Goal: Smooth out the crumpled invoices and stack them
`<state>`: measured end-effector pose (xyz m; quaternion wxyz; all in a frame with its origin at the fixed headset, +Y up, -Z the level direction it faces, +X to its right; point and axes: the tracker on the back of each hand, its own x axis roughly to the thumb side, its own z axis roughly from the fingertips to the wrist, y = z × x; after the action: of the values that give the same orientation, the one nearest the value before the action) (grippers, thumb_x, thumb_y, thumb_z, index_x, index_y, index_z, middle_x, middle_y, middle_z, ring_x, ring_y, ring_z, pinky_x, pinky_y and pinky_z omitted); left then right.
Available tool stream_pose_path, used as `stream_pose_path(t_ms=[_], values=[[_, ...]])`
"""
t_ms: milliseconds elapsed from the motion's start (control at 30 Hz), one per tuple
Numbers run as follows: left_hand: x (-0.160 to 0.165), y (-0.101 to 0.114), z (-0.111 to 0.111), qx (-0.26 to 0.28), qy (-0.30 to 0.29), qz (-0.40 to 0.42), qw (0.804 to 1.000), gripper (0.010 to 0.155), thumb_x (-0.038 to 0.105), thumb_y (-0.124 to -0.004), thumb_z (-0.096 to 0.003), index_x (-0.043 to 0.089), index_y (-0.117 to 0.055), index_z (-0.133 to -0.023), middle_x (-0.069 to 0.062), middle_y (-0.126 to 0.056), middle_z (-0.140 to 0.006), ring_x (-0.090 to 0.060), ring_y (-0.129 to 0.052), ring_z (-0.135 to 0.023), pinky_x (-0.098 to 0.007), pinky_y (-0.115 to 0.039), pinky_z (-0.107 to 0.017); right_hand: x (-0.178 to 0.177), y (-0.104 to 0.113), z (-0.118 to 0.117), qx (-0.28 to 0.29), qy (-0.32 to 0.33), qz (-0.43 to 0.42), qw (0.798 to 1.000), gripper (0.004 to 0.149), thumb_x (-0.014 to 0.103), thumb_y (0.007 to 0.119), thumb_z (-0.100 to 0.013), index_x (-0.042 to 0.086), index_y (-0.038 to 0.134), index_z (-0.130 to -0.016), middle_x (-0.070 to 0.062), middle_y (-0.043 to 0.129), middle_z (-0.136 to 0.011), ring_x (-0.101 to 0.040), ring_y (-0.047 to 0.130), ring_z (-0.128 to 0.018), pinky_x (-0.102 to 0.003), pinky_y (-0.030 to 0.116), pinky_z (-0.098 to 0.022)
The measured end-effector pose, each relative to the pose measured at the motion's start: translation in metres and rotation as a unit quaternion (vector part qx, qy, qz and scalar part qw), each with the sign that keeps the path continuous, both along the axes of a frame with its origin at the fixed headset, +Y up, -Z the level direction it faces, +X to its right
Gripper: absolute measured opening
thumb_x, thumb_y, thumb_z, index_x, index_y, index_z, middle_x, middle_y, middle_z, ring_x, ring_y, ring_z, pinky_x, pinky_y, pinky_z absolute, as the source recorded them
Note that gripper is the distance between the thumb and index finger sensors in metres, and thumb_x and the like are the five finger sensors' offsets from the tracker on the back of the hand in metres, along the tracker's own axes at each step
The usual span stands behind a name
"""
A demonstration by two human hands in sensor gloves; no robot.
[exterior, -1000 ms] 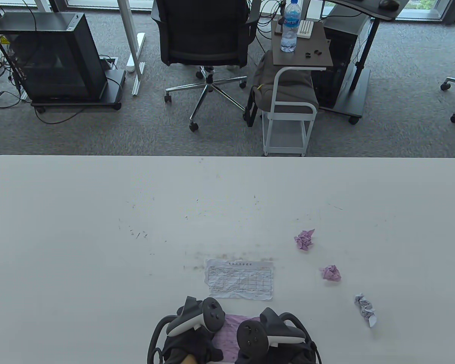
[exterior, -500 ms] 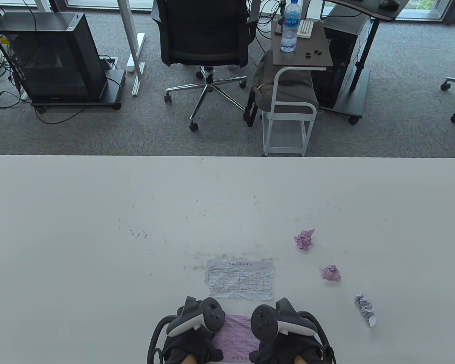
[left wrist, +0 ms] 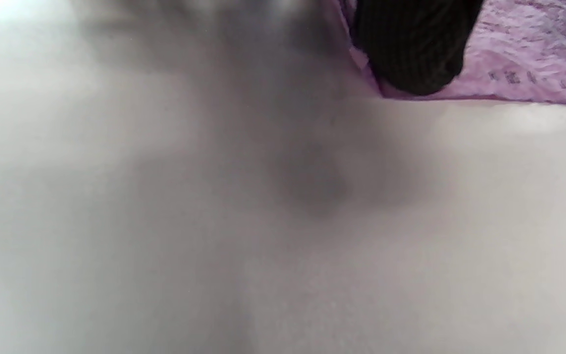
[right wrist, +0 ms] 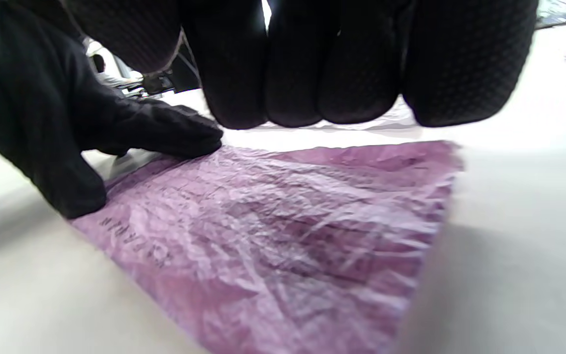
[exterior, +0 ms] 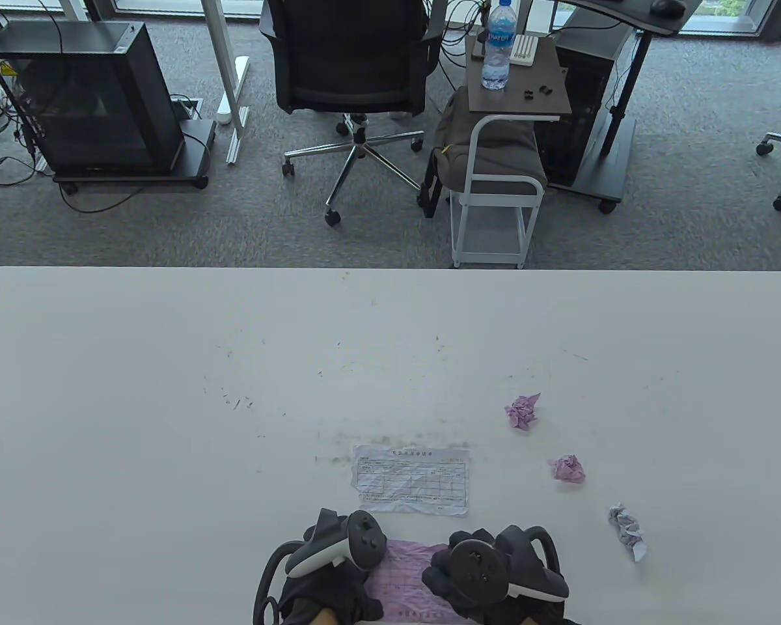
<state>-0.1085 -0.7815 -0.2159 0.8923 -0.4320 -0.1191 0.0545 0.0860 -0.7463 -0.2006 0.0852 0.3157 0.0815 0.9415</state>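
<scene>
A creased pink invoice point(exterior: 403, 576) lies flat at the table's near edge. My left hand point(exterior: 335, 579) presses its left end; in the right wrist view its fingers point(right wrist: 165, 132) lie flat on the pink sheet point(right wrist: 288, 231). My right hand point(exterior: 462, 560) is over the sheet's right end, its fingers point(right wrist: 312, 64) held straight and together just above the paper. A flattened white invoice point(exterior: 411, 478) lies just beyond. Two crumpled pink balls point(exterior: 522, 411) point(exterior: 567, 468) and a crumpled white one point(exterior: 627, 528) lie to the right. In the left wrist view a fingertip point(left wrist: 410, 54) rests on the sheet's edge.
The white table point(exterior: 169, 390) stretches wide to the left and the far side. An office chair point(exterior: 351, 65) and a small cart point(exterior: 494, 195) with a water bottle point(exterior: 498, 42) stand on the floor beyond the table.
My right hand has slid to the right across the pink sheet, uncovering more of it. My left hand has stayed in place on the left end.
</scene>
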Motion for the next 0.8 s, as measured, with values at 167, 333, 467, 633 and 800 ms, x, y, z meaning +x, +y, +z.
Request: stream_pose_path(t_ms=[167, 333, 467, 633, 800], values=[[0.000, 0.000, 0.000, 0.000, -0.002, 0.001, 1.000, 0.086, 0.045, -0.080, -0.0543, 0.033, -0.015, -0.109, -0.016, 0.011, -0.105, -0.061, 0.003, -0.094, -0.074, -0.029, -0.065, -0.026, -0.015, 0.008, -0.006, 0.053, 0.062, 0.997, 0.046, 0.048, 0.069, -0.057, 0.017, 0.073, -0.092, -0.016, 0.074, -0.094, -0.038, 0.083, -0.074, -0.052, 0.086, -0.042], [0.000, 0.000, 0.000, 0.000, -0.003, 0.001, 1.000, 0.086, 0.044, -0.080, -0.0542, 0.033, -0.015, -0.109, -0.017, 0.011, -0.105, -0.061, 0.003, -0.094, -0.074, -0.029, -0.066, -0.027, -0.023, 0.006, -0.074, 0.037, 0.105, 0.991, 0.055, 0.049, 0.068, -0.058, 0.017, 0.056, -0.103, -0.022, 0.053, -0.107, -0.039, 0.068, -0.084, -0.052, 0.080, -0.048], [0.001, 0.000, 0.000, -0.001, -0.003, 0.000, 1.000, 0.086, 0.045, -0.080, -0.0542, 0.033, -0.015, -0.109, -0.016, 0.011, -0.105, -0.061, 0.003, -0.094, -0.074, -0.029, -0.066, -0.024, -0.023, 0.004, -0.093, 0.010, 0.107, 0.990, 0.057, 0.048, 0.068, -0.059, 0.016, 0.055, -0.103, -0.022, 0.052, -0.107, -0.038, 0.066, -0.085, -0.053, 0.078, -0.049], [0.001, 0.000, 0.000, -0.002, -0.002, 0.000, 1.000, 0.086, 0.045, -0.080, -0.0543, 0.033, -0.014, -0.109, -0.016, 0.011, -0.105, -0.061, 0.004, -0.094, -0.074, -0.029, -0.066, -0.020, -0.023, 0.001, -0.110, -0.024, 0.122, 0.986, 0.057, 0.048, 0.067, -0.059, 0.017, 0.052, -0.104, -0.020, 0.050, -0.107, -0.037, 0.065, -0.084, -0.054, 0.078, -0.049], [0.001, 0.000, 0.000, -0.002, -0.001, -0.002, 1.000, 0.086, 0.045, -0.080, -0.0541, 0.034, -0.014, -0.108, -0.016, 0.011, -0.105, -0.061, 0.004, -0.094, -0.074, -0.028, -0.066, -0.015, -0.022, -0.002, -0.120, -0.049, 0.121, 0.984, 0.057, 0.048, 0.067, -0.059, 0.015, 0.052, -0.104, -0.020, 0.051, -0.106, -0.037, 0.066, -0.084, -0.054, 0.079, -0.048]])
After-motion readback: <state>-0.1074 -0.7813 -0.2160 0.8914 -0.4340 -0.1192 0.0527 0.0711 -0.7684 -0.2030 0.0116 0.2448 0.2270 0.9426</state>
